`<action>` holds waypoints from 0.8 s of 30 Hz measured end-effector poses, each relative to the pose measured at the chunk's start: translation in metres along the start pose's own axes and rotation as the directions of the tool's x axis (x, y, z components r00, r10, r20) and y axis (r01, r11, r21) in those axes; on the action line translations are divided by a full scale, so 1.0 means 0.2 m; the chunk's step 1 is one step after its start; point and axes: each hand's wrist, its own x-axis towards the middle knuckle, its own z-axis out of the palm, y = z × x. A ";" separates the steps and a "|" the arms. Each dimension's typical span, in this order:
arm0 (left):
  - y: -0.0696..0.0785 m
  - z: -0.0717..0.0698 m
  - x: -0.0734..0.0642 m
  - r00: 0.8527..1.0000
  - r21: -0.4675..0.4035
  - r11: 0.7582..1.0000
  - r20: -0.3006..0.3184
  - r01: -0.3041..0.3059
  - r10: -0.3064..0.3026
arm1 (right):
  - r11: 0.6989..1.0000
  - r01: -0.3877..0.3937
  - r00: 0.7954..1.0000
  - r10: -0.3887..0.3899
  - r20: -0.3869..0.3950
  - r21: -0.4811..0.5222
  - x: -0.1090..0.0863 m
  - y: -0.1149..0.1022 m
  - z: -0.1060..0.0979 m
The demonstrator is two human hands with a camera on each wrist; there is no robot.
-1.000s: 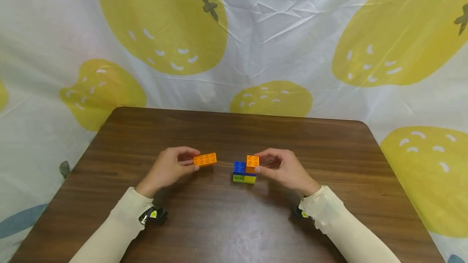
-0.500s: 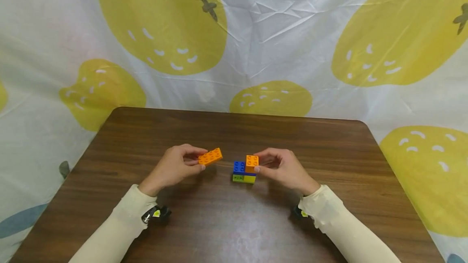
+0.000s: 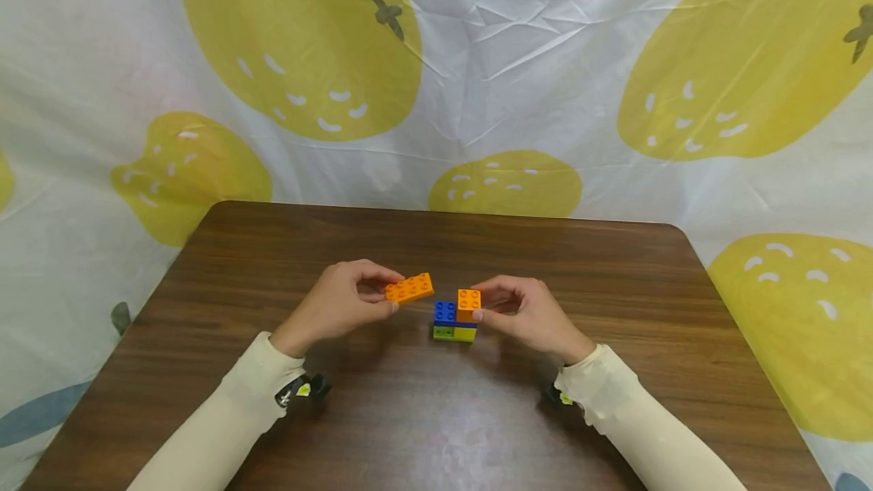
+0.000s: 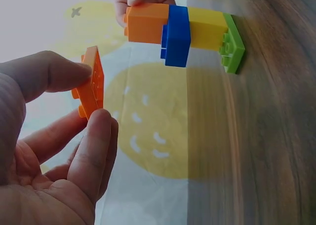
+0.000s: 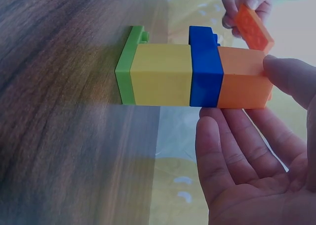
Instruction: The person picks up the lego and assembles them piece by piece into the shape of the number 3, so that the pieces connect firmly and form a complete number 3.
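A stack of toy building bricks stands on the table: a flat green brick (image 5: pixel 126 69) at the bottom, a yellow brick (image 5: pixel 160 76) on it, a flat blue brick (image 5: pixel 206 81) above, and a square orange brick (image 3: pixel 468 305) on top at the right. My right hand (image 3: pixel 535 317) holds that top orange brick between thumb and fingers. With thumb and fingertips my left hand (image 3: pixel 348 301) pinches a flat, long orange brick (image 3: pixel 409 289), tilted in the air to the left of the stack. Studs on the blue brick's left half are bare.
The brown wood-grain table (image 3: pixel 436 415) has rounded back corners. Behind it hangs a white curtain (image 3: pixel 532 82) printed with yellow fruit. Each wrist wears a small black camera; the left one (image 3: pixel 300 391) shows below the sleeve cuff.
My left hand has moved right and slightly away from me, bringing the flat orange brick nearer the stack and tilting it. The right hand and the stack stay almost still.
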 end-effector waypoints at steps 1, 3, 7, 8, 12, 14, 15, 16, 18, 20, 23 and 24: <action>0.01 0.00 0.00 1.000 -0.002 1.000 0.002 0.001 -0.001 | 1.000 -0.001 1.000 0.001 0.000 0.000 0.00 0.00 0.00; 0.02 0.00 0.01 1.000 -0.010 1.000 0.009 0.002 -0.002 | 1.000 -0.003 1.000 0.003 0.000 -0.005 0.00 0.00 0.00; 0.04 0.01 0.02 1.000 -0.016 1.000 0.019 0.004 -0.003 | 1.000 -0.004 1.000 0.004 0.002 -0.006 0.00 -0.01 0.00; 0.04 0.01 0.02 1.000 -0.018 1.000 0.022 0.002 -0.002 | 1.000 -0.005 1.000 0.005 0.002 -0.006 0.00 -0.01 0.00; 0.05 0.03 0.04 0.999 -0.024 1.000 0.030 -0.012 0.013 | 1.000 -0.009 1.000 0.009 0.002 -0.010 0.00 -0.01 0.00; 0.06 0.04 0.04 0.999 -0.024 0.999 0.036 -0.024 0.025 | 1.000 -0.012 1.000 0.012 0.002 -0.014 0.00 -0.01 0.00; 0.06 0.04 0.05 0.999 -0.027 0.999 0.039 -0.030 0.031 | 1.000 -0.014 1.000 0.014 0.003 -0.015 0.00 -0.01 0.00; 0.06 0.05 0.05 0.999 -0.030 0.999 0.039 -0.027 0.028 | 1.000 -0.015 1.000 0.015 0.004 -0.016 0.00 -0.01 0.00; 0.07 0.05 0.05 0.998 -0.034 0.999 0.045 -0.032 0.033 | 1.000 -0.017 1.000 0.017 0.006 -0.018 0.00 -0.02 0.00; 0.08 0.06 0.06 0.998 -0.035 0.999 0.051 -0.037 0.038 | 1.000 -0.018 1.000 0.018 0.008 -0.018 0.00 -0.02 0.00; 0.09 0.07 0.07 0.997 -0.033 0.999 0.061 -0.042 0.044 | 1.000 -0.017 1.000 0.017 0.008 -0.018 0.00 -0.02 0.00; 0.09 0.08 0.07 0.997 -0.033 0.998 0.065 -0.046 0.048 | 1.000 -0.016 1.000 0.016 0.008 -0.017 0.00 -0.02 0.00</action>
